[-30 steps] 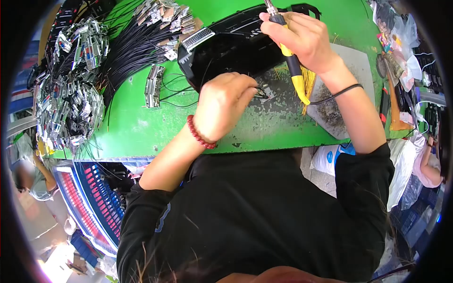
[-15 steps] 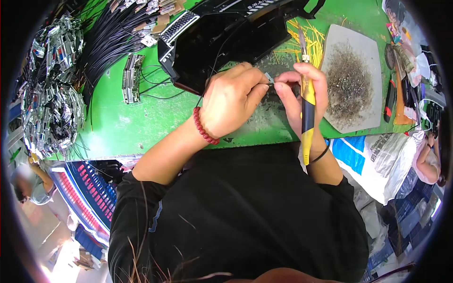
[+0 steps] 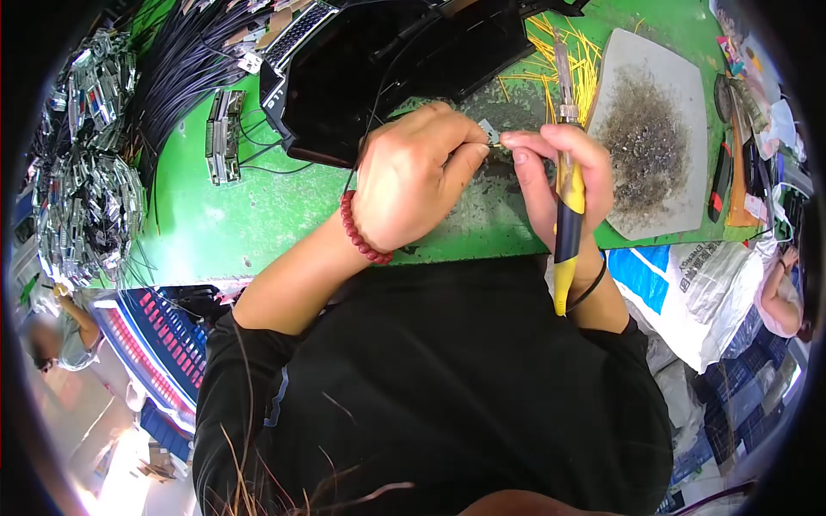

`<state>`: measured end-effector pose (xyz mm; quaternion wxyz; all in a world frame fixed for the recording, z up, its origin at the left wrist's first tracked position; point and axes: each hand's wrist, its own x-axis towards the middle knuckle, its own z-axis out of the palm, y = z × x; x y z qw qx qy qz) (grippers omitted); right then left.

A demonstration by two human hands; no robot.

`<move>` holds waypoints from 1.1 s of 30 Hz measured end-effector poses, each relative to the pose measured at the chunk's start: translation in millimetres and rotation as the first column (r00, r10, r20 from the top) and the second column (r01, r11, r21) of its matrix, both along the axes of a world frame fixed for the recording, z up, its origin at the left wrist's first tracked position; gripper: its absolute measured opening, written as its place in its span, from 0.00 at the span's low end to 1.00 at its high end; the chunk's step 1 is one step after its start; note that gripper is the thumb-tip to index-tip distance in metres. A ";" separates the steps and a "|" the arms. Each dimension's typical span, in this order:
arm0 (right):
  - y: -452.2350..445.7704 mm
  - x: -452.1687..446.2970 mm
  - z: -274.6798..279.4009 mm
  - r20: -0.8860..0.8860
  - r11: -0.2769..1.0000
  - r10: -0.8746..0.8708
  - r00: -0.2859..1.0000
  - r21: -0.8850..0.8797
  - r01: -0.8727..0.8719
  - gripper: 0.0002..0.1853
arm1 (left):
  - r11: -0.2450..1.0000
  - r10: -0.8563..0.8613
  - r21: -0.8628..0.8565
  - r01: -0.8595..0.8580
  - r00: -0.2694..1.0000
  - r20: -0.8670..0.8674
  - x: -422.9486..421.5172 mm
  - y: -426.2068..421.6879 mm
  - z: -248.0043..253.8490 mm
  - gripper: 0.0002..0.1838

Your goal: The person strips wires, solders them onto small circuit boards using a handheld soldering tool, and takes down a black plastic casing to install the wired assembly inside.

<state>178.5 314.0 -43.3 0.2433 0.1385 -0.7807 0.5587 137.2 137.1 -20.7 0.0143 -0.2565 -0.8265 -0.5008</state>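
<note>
Presently we list: left hand (image 3: pixel 419 176), pinched narrow, contents hidden; right hand (image 3: pixel 588 185), holding a yellow-and-black soldering iron (image 3: pixel 568 232); small grey part (image 3: pixel 489 131), between both hands' fingertips.

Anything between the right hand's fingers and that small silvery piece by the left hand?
Nothing visible. The fingers of the right hand are right beside the small silvery piece, next to the left hand; the yellow-and-black tool lies outside that gap.

Bright light fills the green surface (image 3: pixel 194 234); beyond its lower left, glare whitens the floor (image 3: pixel 119 476); around it, bowed edges fade black.
</note>
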 end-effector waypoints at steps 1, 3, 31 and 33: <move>0.0 -0.5 0.8 -0.002 1.000 0.002 1.000 0.010 -0.002 0.17 | 1.000 -0.010 -0.003 0.010 1.000 -0.011 -0.2 -0.2 -0.1 0.03; 0.3 -3.1 0.7 -0.002 0.998 0.016 1.000 0.056 -0.016 0.17 | 1.000 -0.020 -0.007 0.020 1.000 -0.020 -0.3 -0.6 0.0 0.03; -2.4 0.2 0.8 0.038 0.992 0.059 0.998 -0.110 -0.055 0.16 | 0.999 -0.028 0.023 0.028 1.000 0.011 -0.5 -1.3 -3.0 0.03; -2.6 -2.6 -1.3 0.015 0.997 0.062 0.998 -0.035 -0.062 0.15 | 0.999 -0.037 0.013 0.037 0.999 -0.001 -0.4 -0.7 -3.7 0.03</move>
